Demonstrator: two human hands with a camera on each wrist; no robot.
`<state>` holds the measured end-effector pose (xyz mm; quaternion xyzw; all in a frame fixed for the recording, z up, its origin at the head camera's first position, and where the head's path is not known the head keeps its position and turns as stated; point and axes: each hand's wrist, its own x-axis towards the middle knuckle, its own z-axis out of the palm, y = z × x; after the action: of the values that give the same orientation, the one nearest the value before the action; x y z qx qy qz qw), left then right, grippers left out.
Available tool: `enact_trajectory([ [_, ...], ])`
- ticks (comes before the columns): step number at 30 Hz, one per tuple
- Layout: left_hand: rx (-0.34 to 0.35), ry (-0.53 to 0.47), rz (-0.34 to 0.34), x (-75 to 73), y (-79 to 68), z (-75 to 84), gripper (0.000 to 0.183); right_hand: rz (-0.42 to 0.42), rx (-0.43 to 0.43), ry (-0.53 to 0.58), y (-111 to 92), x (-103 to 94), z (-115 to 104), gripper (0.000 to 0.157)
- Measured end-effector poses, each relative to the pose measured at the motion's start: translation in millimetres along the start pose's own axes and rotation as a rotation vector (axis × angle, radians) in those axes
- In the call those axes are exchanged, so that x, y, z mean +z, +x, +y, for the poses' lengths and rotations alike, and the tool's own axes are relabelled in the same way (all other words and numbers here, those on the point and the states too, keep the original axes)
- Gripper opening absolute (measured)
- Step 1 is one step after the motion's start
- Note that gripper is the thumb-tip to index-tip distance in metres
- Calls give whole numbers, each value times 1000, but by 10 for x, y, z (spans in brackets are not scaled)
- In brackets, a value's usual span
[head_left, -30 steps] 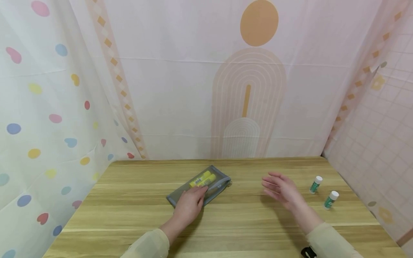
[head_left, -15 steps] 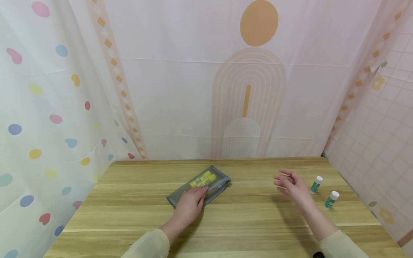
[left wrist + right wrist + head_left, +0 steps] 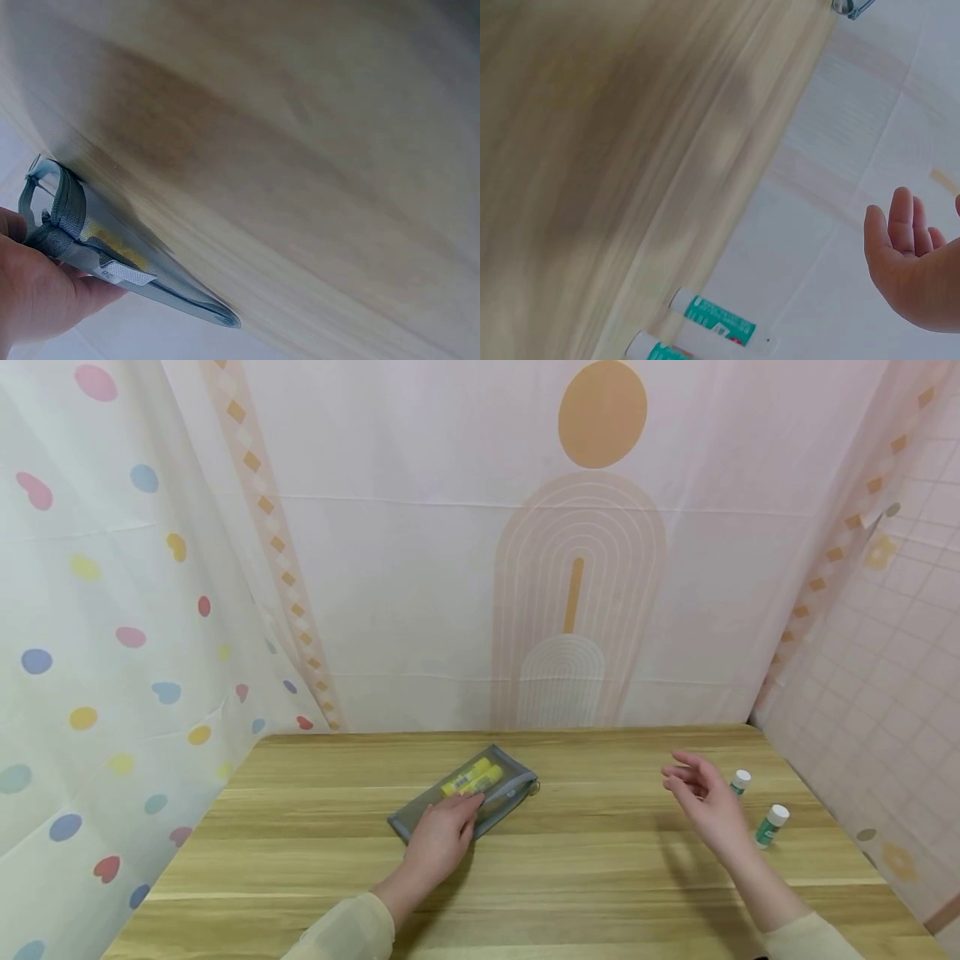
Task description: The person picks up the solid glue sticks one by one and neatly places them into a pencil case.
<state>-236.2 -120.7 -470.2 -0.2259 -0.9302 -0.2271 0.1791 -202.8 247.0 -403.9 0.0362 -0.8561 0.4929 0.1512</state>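
A grey see-through zip pouch (image 3: 422, 810) lies on the wooden table, with two yellow sticks (image 3: 467, 777) inside it. My left hand (image 3: 441, 842) grips the pouch's near edge; in the left wrist view, fingers of the hand (image 3: 45, 289) are on both sides of the edge and the mouth gapes. Above the table at the right, my right hand (image 3: 708, 806) hovers with loosely bent fingers and nothing in them. It partly hides the farther of two white-capped green glue sticks (image 3: 740, 781). The nearer glue stick (image 3: 771, 827) stands upright, apart from the hand.
Wood-grain table (image 3: 570, 877) spreads between the two hands. A patterned curtain (image 3: 420, 610) hangs along its back edge, and more printed cloth (image 3: 862, 693) closes off the right side. A small metal ring (image 3: 535, 787) hangs at the pouch's right end.
My right hand has moved rightward from the middle of the table toward the glue sticks, its fingers bending a little more. The left hand and the pouch have stayed in place.
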Motion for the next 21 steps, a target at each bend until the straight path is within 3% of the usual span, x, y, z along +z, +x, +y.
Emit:
enact_trajectory([
  [6, -2, -5, -3, 8, 4, -15, 30, 73, -82, -68, -56, -63, 56, 37],
  [14, -12, -2, -13, 1, -1, -14, 31, 224, -250, -141, -119, -197, 135, 34],
  [21, -16, 3, -20, -10, 8, 2, 31, 252, -190, -220, -169, -378, 214, 37],
])
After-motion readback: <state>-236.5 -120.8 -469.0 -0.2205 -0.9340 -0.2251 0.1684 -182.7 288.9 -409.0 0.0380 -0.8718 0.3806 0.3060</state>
